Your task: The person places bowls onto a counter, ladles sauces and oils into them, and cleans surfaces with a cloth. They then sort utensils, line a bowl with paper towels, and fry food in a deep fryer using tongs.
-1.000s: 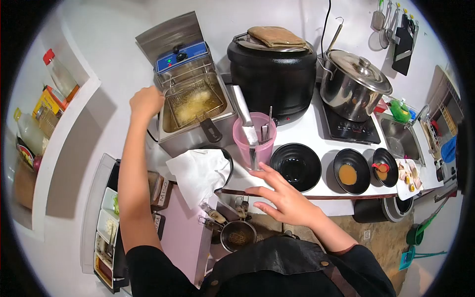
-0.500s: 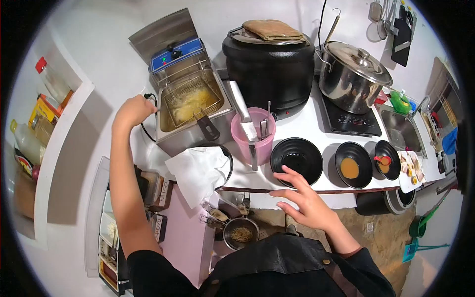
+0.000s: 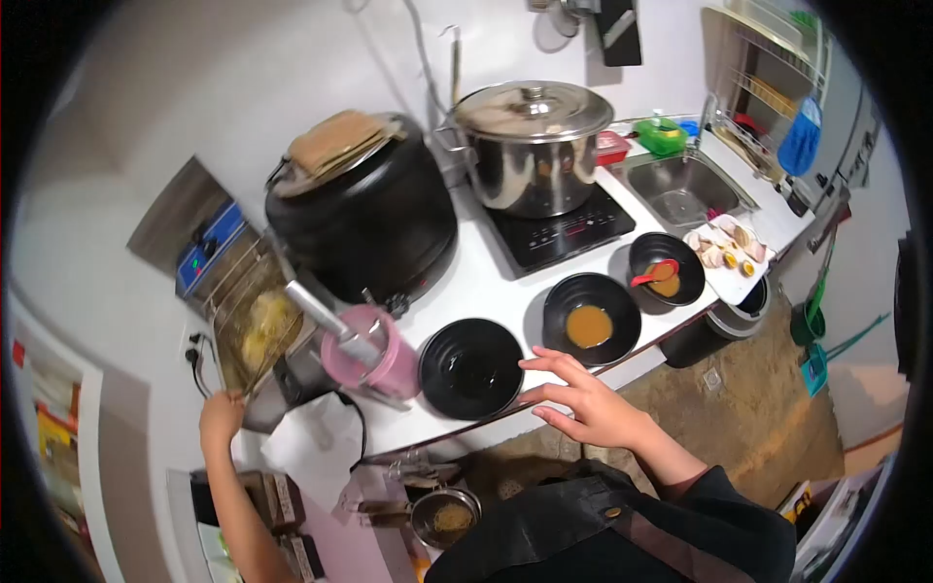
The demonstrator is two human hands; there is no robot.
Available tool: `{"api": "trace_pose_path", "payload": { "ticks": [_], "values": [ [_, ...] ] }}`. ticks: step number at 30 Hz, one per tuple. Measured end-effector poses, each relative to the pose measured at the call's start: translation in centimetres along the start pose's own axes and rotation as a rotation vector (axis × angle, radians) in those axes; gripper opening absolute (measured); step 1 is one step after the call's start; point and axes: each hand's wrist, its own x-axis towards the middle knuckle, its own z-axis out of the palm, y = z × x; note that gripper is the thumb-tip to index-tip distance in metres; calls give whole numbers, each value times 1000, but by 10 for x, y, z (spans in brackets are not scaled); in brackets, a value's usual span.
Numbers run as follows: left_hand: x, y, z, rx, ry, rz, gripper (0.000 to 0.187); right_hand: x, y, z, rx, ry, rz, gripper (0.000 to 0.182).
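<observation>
At the left, my left hand point(image 3: 223, 416) is closed beside the front corner of the deep fryer point(image 3: 255, 418); what its fingers hold, if anything, is too small to make out. Food bubbles in the fryer basket point(image 3: 262, 330). My right hand point(image 3: 583, 403) hovers with fingers spread, holding nothing, at the counter's front edge. It is between an empty-looking black bowl point(image 3: 471, 369) and a black bowl with brown liquid point(image 3: 590, 325). White paper point(image 3: 313, 442) lies below the fryer. A pink container point(image 3: 369, 355) of utensils stands beside the fryer.
A large black pot point(image 3: 364, 214) and a steel pot point(image 3: 533, 155) on an induction cooker point(image 3: 564, 233) stand behind. Right are a smaller bowl point(image 3: 671, 267) with a red spoon, a white board point(image 3: 734, 277) with halved eggs, and a sink point(image 3: 680, 185). A strainer with noodles point(image 3: 447, 515) sits below the counter.
The view has turned right, so the fryer sits farther left. My left hand has come down from beside the fryer to its front corner. My right hand remains spread near the bowls.
</observation>
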Motion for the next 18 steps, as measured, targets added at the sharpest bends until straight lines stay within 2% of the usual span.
{"api": "trace_pose_path", "payload": {
  "ticks": [3,5,7,8,9,10,11,12,13,15,18],
  "values": [
    [-7,47,-41,140,-63,-74,39,-11,21,-33,-50,50,26,19],
    [-1,94,-67,118,121,89,36,-21,39,-59,-80,94,36,19],
    [-6,181,-100,-101,279,285,29,-34,58,-88,-101,123,43,19],
    [-10,234,-116,-258,284,382,26,-41,67,-104,-103,143,47,19],
    [-4,274,-120,-295,379,478,24,-50,78,-118,-89,175,66,18],
    [-2,320,-136,-229,363,456,25,-58,89,-136,-103,192,82,18],
    [19,347,-136,-204,430,458,26,-67,100,-154,-114,206,90,18],
    [56,361,-129,-140,472,410,27,-78,111,-171,-132,237,121,18],
    [106,363,-116,-122,556,449,29,-89,122,-188,-134,273,150,18],
    [162,380,-105,-64,555,232,33,-110,138,-223,-184,341,251,17],
    [225,368,-86,-19,411,234,41,-144,168,-269,-258,450,371,17]
  ]
}}
